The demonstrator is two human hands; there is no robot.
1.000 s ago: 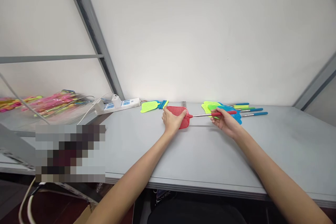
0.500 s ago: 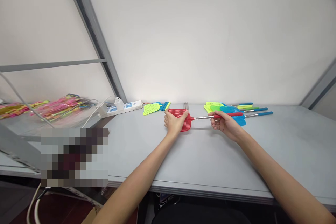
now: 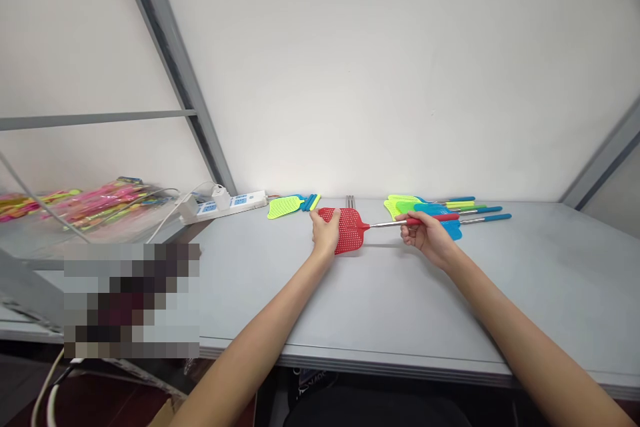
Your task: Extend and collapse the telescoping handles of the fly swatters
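Observation:
A red fly swatter (image 3: 351,235) with a perforated head and a metal shaft is held level above the table in both hands. My left hand (image 3: 325,232) grips the outer edge of its head, thumb on top. Around the red handle, close to the shaft, my right hand (image 3: 427,237) is closed. Beyond that hand, several blue, green and yellow fly swatters (image 3: 440,213) lie overlapping, handles toward the right. Past my left hand lie a yellow swatter head (image 3: 285,207) and several short blue and yellow handles (image 3: 311,203). Thin metal rods (image 3: 350,202) lie behind the red head.
A white power strip (image 3: 233,205) with plugs and cords stands at the table's back left. Plastic-wrapped colourful items (image 3: 100,203) lie farther left, beyond a grey metal frame (image 3: 173,63). A white wall (image 3: 350,80) rises behind the grey table (image 3: 250,293).
My left hand has shifted slightly outward along the red head, away from the shaft, uncovering more of it. My right hand keeps its grip on the handle. The view has moved a little.

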